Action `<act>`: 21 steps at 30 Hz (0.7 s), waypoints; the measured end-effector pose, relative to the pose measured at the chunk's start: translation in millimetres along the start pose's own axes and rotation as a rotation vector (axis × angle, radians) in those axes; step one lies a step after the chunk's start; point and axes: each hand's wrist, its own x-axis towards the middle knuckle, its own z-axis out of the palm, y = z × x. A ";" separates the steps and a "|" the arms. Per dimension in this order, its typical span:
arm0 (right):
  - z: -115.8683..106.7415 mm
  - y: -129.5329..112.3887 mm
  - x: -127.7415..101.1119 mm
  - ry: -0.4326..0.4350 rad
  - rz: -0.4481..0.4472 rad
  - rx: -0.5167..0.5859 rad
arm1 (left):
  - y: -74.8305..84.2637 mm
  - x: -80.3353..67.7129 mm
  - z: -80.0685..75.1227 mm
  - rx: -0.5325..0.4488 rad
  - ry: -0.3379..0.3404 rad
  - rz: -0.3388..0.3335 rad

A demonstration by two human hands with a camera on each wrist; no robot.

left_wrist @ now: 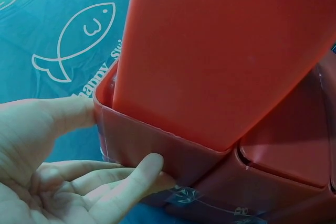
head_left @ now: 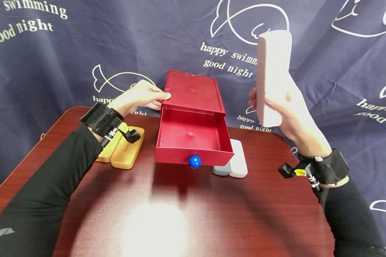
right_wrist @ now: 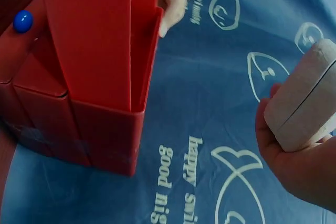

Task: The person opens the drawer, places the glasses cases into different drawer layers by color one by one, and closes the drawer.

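**A:** What is your right hand [head_left: 292, 114] doing?

**B:** Your right hand is wrapped around a pale pink case [head_left: 271, 76], fingers curled over its lower half, holding it upright in the air. Seen from your head, the case stands at about two o'clock from the red drawer box [head_left: 193, 92], well apart from it and above the table [head_left: 180, 214]. The right wrist view shows its rounded end with the seam line running across.

**A:** And your left hand [head_left: 138, 98]?

**B:** It rests against the box's left rear corner, at about ten o'clock from the drawer [head_left: 191, 137]. Your thumb lies on the top edge and your fingers [left_wrist: 131, 179] press the side wall, fairly straight, not clasped round anything.

**A:** How does the drawer stand?

**B:** Pulled out toward you, its blue knob [head_left: 194, 161] at six o'clock on the front.

**A:** What lies nearby?

**B:** Two yellow cases [head_left: 122, 150] sit at the box's nine o'clock, under your left wrist. A grey case [head_left: 221, 169] and a white case [head_left: 239, 160] lie side by side at four o'clock, touching, partly tucked under the drawer's corner.
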 end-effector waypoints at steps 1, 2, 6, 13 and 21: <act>4.0 -0.3 4.2 -0.001 -0.001 -0.016 | -0.3 -0.1 -0.1 -0.003 0.001 0.001; 7.9 -0.3 8.2 -0.003 0.005 -0.037 | -0.5 -0.2 -0.2 -0.005 0.002 0.000; 22.6 1.6 20.9 -0.045 0.077 -0.146 | -1.0 0.3 -0.1 -0.018 0.001 -0.005; 39.7 16.7 36.6 -0.246 0.158 -0.457 | -1.1 3.4 -0.2 -0.020 -0.004 -0.003; 53.2 23.3 54.4 -0.523 0.168 -0.917 | -2.5 4.5 1.3 -0.040 -0.014 0.013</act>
